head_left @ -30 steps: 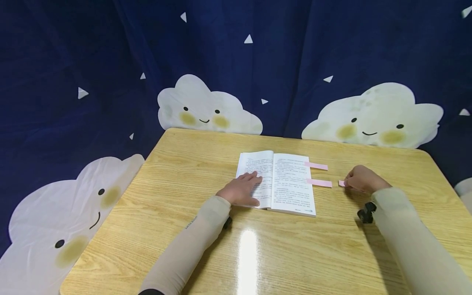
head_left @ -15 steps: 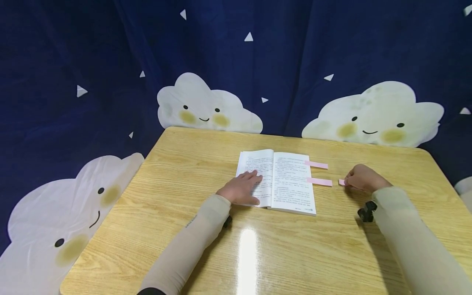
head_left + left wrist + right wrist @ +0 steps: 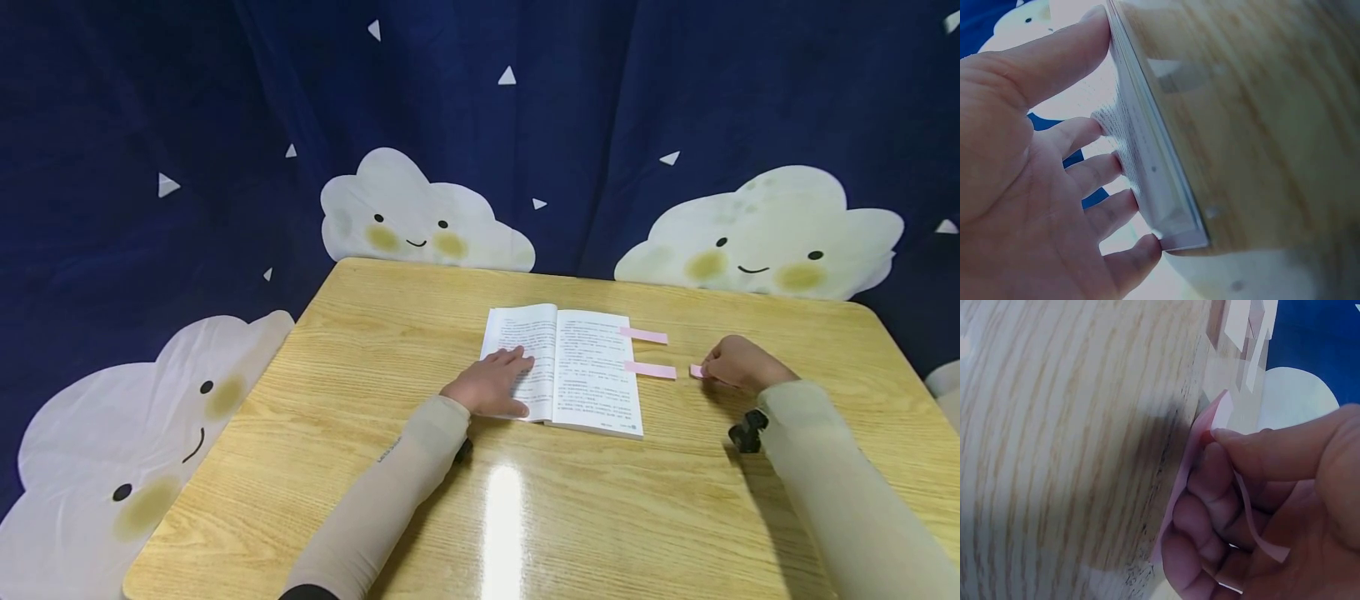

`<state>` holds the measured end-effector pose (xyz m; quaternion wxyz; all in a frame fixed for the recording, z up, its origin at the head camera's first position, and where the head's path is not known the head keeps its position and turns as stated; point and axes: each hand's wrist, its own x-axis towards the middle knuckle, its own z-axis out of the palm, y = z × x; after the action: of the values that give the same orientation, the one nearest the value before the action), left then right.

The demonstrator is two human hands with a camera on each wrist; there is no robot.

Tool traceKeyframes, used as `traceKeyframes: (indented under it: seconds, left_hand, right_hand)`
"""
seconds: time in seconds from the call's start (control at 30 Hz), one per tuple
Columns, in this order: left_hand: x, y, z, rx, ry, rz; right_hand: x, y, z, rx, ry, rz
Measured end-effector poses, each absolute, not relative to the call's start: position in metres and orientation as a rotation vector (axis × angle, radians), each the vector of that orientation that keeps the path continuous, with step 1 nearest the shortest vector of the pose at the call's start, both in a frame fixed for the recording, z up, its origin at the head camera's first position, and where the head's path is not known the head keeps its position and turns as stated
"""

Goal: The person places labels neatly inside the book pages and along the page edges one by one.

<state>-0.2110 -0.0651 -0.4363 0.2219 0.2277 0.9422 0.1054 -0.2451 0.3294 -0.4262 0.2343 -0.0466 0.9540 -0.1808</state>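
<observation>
An open book (image 3: 596, 392) lies on the wooden table, printed pages up. My left hand (image 3: 491, 385) rests on its left page with fingers spread; the left wrist view shows the fingertips and thumb (image 3: 1066, 59) against the book's lower edge. Two pink sticky strips (image 3: 648, 370) stick out past the right page. Right of them, my right hand (image 3: 741, 365) is down at a small pink sticky-note pad (image 3: 697, 372). In the right wrist view, thumb and forefinger pinch a thin pink strip (image 3: 1252, 519) that curls toward the palm, while the other curled fingers touch the pad.
The table (image 3: 360, 350) ends at a dark blue curtain (image 3: 450, 92) printed with smiling clouds and white triangles. Black wrist devices (image 3: 746, 433) sit under both sleeves. A bright light reflection (image 3: 504, 533) falls on the tabletop at the front.
</observation>
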Motion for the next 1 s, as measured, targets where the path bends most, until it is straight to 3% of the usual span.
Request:
traceKeyframes:
  seconds: [1.0]
  left_hand:
    - [-0.2123, -0.066, -0.4381, 0.658, 2.605, 0.277]
  right_hand:
    - [-0.246, 0.3318, -0.4299, -0.123, 2.6, -0.564]
